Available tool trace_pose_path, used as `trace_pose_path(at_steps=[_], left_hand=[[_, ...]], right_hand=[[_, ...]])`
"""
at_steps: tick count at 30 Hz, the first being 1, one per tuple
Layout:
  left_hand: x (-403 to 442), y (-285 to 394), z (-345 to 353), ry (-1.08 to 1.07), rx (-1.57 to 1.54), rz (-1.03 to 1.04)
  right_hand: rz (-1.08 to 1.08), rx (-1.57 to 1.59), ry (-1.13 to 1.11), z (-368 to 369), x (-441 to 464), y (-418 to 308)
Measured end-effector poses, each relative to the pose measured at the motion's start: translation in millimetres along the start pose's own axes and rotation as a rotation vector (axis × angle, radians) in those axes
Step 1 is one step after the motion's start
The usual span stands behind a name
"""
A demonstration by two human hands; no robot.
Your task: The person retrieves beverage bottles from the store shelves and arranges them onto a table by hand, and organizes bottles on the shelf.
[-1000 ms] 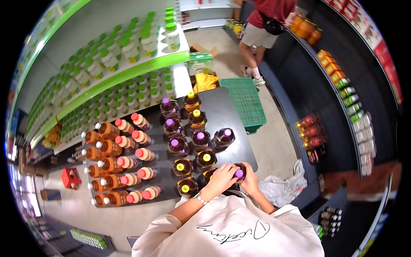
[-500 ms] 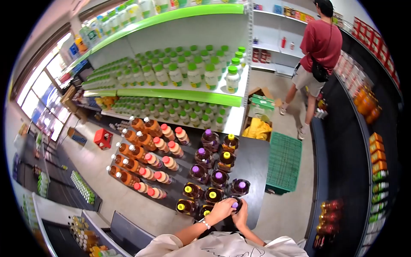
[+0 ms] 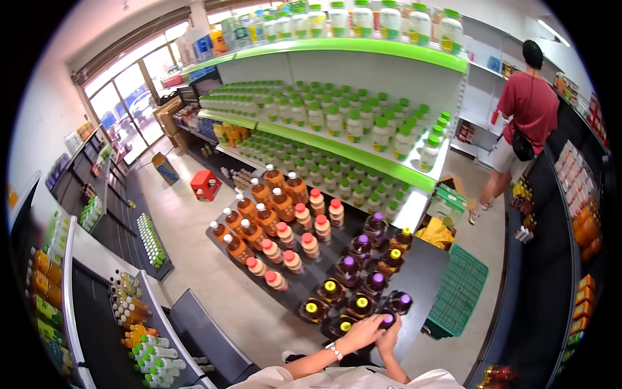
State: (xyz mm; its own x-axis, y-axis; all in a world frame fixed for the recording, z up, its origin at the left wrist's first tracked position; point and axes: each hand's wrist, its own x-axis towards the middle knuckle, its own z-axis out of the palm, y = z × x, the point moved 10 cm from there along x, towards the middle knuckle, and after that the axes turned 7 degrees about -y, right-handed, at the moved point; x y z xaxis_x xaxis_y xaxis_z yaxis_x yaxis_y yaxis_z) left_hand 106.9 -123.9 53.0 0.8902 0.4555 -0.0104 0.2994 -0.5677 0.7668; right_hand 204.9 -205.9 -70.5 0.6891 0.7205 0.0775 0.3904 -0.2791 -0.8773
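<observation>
At the near end of a dark tabletop (image 3: 424, 262), my left hand (image 3: 364, 332) and my right hand (image 3: 390, 338) close around a dark bottle with a purple cap (image 3: 387, 321). My fingers cover much of its body, and it stands upright or nearly so. Just beyond it is another purple-capped bottle (image 3: 397, 302). To its left, beside my left hand, are yellow-capped dark bottles (image 3: 361, 305). Farther left stand rows of pink bottles with red caps (image 3: 292, 261) and orange-brown bottles with white caps (image 3: 266, 219).
Shelves of green-capped white bottles (image 3: 381, 135) rise behind the table. A green crate (image 3: 459, 290) sits on the floor at right. Someone in a red shirt (image 3: 528, 104) stands in the aisle beyond. A red stool (image 3: 205, 186) and dark shelving (image 3: 97, 305) are to the left.
The view has swung up and left, so the table appears lower and farther right. My hands remain around the same purple-capped bottle.
</observation>
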Motion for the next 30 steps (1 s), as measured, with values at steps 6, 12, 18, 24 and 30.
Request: trace_pose_path(at_steps=[6, 12, 18, 24, 30], left_hand=[[-120, -33, -51, 0.067, -0.041, -0.154], [-281, -137, -63, -0.091, 0.057, -0.370], [-411, -225, -91, -0.208, 0.164, -0.694], [-481, -231, -148, 0.100, 0.122, -0.824], [-490, -275, -109, 0.061, -0.060, -0.788]], right_hand=[[0.106, -0.028, 0.028, -1, -7, 1], [0.166, -0.211, 0.334, 17, -114, 85], [0.533, -0.582, -0.815, 175, -182, 143], [0.323, -0.447, -1.179, 318, -169, 60], [0.092, -0.465, -1.221, 437, -149, -15]])
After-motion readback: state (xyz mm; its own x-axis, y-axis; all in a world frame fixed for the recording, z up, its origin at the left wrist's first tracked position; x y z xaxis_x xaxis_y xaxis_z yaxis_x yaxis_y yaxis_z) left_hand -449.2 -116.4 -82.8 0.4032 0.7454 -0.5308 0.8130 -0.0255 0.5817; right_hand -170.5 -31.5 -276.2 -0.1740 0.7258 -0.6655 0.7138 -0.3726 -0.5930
